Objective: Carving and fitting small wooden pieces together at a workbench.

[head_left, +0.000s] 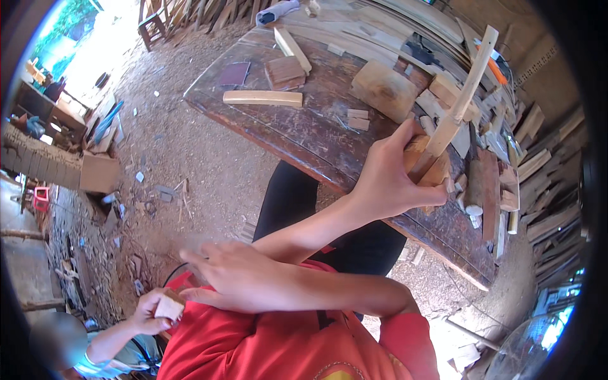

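My left hand (396, 168) reaches to the right beneath my other forearm and grips a wooden block (438, 173) at the table's near edge, thumb on one side and fingers on the other. A long, narrow wooden stick (447, 130) slants up from that block; how the two join is hidden. My right hand (231, 275) stretches left across my body, empty, its fingers apart and partly blurred. Close to its thumb, another person's hand (152, 311) holds a small pale wood block (170, 306).
On the dark worktable (266, 130) lie a pale wood strip (263, 98), a brown block (285, 73), a sandpaper sheet (234, 74) and a thick wood slab (383, 88). Offcuts crowd its right end. Stacked timber (551, 196) stands beyond. The other person (117, 351) is at lower left.
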`<state>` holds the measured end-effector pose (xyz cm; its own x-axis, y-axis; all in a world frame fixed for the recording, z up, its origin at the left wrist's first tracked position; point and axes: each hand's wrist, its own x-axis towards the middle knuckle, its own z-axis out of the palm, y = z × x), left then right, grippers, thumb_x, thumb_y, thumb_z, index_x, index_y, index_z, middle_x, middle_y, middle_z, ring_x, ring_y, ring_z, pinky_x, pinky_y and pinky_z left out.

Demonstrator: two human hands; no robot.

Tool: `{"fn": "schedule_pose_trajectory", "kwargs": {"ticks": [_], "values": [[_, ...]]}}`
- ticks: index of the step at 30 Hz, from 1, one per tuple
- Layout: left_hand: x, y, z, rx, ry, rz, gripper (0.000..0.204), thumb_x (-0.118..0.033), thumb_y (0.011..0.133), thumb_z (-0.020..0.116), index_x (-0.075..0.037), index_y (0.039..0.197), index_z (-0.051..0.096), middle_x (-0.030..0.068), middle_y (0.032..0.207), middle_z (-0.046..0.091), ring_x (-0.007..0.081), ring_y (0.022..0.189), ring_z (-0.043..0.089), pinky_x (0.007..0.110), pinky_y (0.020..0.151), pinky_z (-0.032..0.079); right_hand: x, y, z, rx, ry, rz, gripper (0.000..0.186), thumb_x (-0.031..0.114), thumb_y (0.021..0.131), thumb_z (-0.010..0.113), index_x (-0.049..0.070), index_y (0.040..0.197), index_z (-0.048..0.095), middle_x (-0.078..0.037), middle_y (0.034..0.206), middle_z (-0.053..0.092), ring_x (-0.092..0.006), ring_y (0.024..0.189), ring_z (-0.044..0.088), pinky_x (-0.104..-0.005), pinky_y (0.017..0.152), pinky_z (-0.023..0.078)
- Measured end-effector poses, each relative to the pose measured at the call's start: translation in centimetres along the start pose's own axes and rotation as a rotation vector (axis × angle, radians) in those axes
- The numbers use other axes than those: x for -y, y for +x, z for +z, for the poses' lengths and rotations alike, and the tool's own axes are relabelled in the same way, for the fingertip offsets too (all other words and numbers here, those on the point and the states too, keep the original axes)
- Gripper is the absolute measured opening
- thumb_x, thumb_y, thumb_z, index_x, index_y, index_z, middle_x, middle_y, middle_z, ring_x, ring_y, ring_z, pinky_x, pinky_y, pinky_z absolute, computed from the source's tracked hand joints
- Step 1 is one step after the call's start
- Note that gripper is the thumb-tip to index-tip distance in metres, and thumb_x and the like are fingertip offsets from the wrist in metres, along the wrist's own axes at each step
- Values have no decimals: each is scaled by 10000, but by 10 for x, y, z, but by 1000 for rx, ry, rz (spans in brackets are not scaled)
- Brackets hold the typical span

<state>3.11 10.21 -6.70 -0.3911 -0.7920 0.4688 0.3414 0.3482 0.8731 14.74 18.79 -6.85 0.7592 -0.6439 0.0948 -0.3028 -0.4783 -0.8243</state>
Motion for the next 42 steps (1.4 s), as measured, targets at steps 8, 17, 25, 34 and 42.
{"fn": "schedule_pose_trajectory", "kwargs": {"ticks": [8, 17, 25, 34, 42], "values": [[0, -1, 2, -2, 12, -2, 519, -160, 668, 877, 8, 1038, 555, 63, 859, 671, 81, 819, 630, 265, 746, 527, -8, 28, 21, 344, 514, -115, 657, 467, 1018, 502, 79, 1522, 341, -268, 1315, 606, -453, 1176, 613, -482, 978, 490], [0, -2, -1, 6, 16, 13, 560, -220, 659, 870, 25, 1052, 555, 143, 877, 703, 156, 816, 693, 312, 760, 548, 25, 19, 2, 3, 408, -82, 636, 543, 1012, 518, 38, 1396, 561, -231, 1145, 696, -401, 997, 697, -470, 885, 533], [7, -2, 0, 51, -129, -52, 526, -124, 699, 847, 22, 1104, 546, 96, 899, 678, 122, 835, 673, 286, 767, 550, 6, -16, -31, -530, 693, -233, 332, 238, 1015, 637, 11, 1257, 612, -139, 1131, 705, -246, 1021, 702, -365, 881, 542], [-15, -2, -36, 36, -364, -99, 517, -38, 742, 822, -4, 1154, 513, 47, 937, 627, 116, 833, 649, 275, 755, 545, 2, -54, -56, -762, 983, -340, 163, 131, 1011, 591, -2, 918, 583, -80, 878, 633, -176, 867, 641, -347, 804, 509], [-51, -5, -152, -195, -568, 226, 563, -145, 684, 849, -63, 1060, 438, 41, 797, 481, 165, 617, 513, 308, 565, 482, -4, 3, -45, -402, 779, -260, 182, 212, 966, 631, 50, 935, 555, -41, 795, 613, -161, 719, 650, -304, 678, 499]]}}
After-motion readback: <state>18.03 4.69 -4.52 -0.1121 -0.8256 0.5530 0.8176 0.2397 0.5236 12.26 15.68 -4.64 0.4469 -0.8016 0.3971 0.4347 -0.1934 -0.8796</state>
